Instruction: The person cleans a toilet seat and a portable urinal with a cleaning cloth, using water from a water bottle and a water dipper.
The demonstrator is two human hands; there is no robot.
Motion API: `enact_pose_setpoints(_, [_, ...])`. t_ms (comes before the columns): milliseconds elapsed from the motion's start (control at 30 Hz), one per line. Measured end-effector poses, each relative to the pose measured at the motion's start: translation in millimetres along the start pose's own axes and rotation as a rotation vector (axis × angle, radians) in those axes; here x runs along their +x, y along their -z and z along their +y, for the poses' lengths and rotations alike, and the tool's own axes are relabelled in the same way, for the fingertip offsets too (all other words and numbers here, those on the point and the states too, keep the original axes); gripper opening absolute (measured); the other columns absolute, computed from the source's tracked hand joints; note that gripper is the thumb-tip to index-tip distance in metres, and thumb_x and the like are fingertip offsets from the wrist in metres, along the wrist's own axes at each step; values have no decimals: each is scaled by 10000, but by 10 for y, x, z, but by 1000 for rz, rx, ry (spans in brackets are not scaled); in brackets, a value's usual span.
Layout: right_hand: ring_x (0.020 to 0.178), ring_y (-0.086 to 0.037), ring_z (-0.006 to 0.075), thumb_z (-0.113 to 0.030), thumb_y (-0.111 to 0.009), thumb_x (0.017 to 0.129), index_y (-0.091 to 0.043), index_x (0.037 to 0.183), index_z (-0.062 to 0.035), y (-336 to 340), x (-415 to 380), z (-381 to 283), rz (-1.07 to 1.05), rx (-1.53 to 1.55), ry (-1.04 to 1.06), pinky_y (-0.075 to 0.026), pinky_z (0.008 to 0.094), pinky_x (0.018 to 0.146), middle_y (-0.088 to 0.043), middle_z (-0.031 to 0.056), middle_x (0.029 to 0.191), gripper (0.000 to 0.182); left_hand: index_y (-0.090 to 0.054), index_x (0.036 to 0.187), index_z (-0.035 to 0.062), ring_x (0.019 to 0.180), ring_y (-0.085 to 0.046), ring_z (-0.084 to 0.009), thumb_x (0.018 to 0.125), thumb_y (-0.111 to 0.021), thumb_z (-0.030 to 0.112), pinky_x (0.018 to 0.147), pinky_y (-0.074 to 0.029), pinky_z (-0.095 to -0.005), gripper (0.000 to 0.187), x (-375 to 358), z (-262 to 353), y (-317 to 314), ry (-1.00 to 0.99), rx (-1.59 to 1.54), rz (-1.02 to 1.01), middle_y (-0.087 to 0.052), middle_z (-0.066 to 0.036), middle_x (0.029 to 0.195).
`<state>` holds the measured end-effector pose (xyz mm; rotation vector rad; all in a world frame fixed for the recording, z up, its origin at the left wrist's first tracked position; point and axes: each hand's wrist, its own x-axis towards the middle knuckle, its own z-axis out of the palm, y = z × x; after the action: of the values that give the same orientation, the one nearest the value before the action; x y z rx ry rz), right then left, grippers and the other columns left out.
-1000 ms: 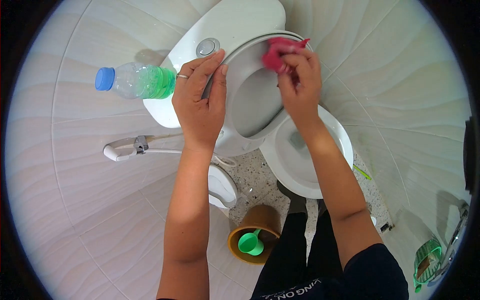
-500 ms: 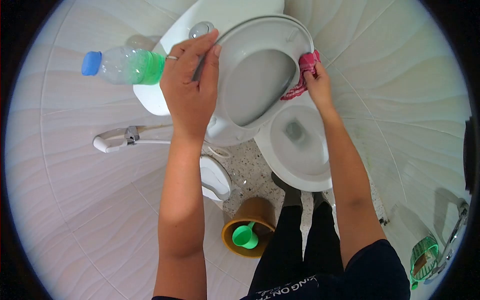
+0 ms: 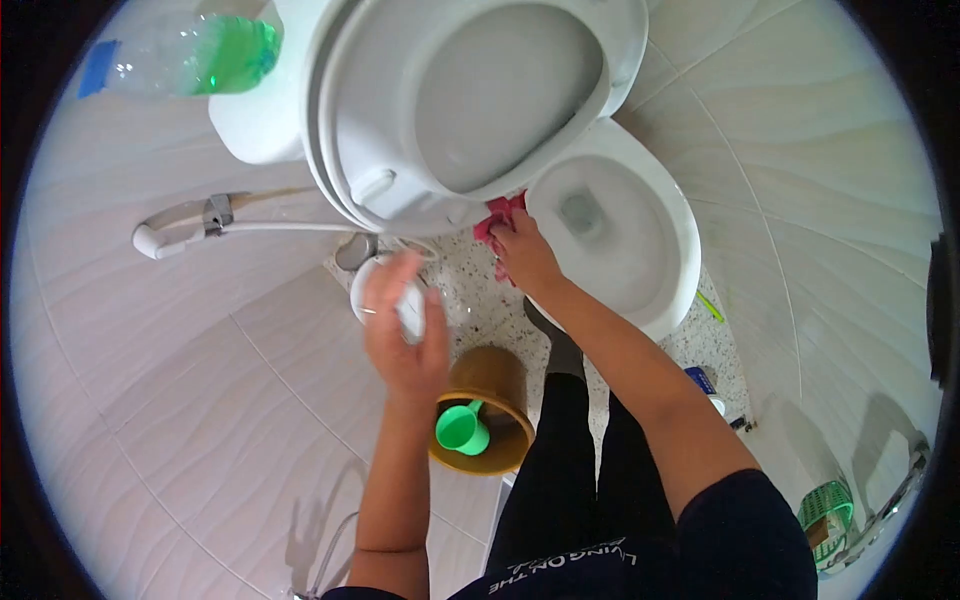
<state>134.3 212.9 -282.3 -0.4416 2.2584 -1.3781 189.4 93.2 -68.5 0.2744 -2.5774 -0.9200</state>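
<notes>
My right hand (image 3: 527, 257) is closed on a red patterned cloth (image 3: 497, 215). It presses the cloth near the lower edge of the raised toilet seat (image 3: 385, 130), beside the left side of the toilet bowl's rim (image 3: 682, 235). My left hand (image 3: 405, 330) hangs in the air over the floor, slightly smeared by motion. Its thumb and fingers are apart and nothing is in them. Behind it lies a white object (image 3: 412, 305), partly covered by the fingers.
A bottle of green liquid (image 3: 235, 55) lies on the cistern (image 3: 250, 130). A white hose sprayer (image 3: 160, 240) hangs on the left wall. Below stands a brown bucket (image 3: 485, 375) with a green dipper (image 3: 460, 430). A green basket (image 3: 827, 510) is at the right.
My left hand has let go of the raised seat and dropped down. My right hand has carried the cloth from the seat's right edge down and left. The view has shifted.
</notes>
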Motion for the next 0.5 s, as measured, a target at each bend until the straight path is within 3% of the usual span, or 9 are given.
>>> enact_pose_setpoints(67, [1206, -406, 307, -164, -571, 805, -508, 1228, -54, -183, 54, 186, -45, -641, 191, -312, 486, 1008, -434, 161, 1256, 441, -558, 1143, 25, 1101, -531, -263, 830, -572, 12, 972, -371, -358, 313, -532, 50, -119, 316, -17, -234, -585, -143, 1129])
enact_pose_setpoints(100, [1313, -291, 293, -261, -518, 859, -413, 1304, -48, -293, 14, 349, -97, -772, 235, -227, 508, 1063, -370, 162, 1346, 505, -564, 1132, 35, 1087, -537, -276, 829, -577, 22, 961, -379, -365, 303, -801, 53, -207, 372, -52, -287, -586, -142, 1124])
enact_pose_setpoints(233, [1346, -251, 291, -281, -503, 874, -427, 1291, -49, -187, -228, 316, -82, -720, 244, -181, 516, 1087, -349, 169, 1369, 482, -559, 1117, 53, 1019, -531, -341, 814, -597, 55, 900, -394, -419, 305, -1550, 176, -432, 461, -136, -474, -587, -155, 1085])
enact_pose_setpoints(500, [1348, -275, 262, -251, -547, 850, -469, 1229, -93, 21, -1127, 590, -223, -778, 356, -146, 551, 1090, -388, 147, 1353, 418, -564, 1103, 41, 965, -564, -347, 811, -600, 57, 873, -413, -417, 295, -2149, 382, -761, 658, -246, -458, -602, -168, 1046])
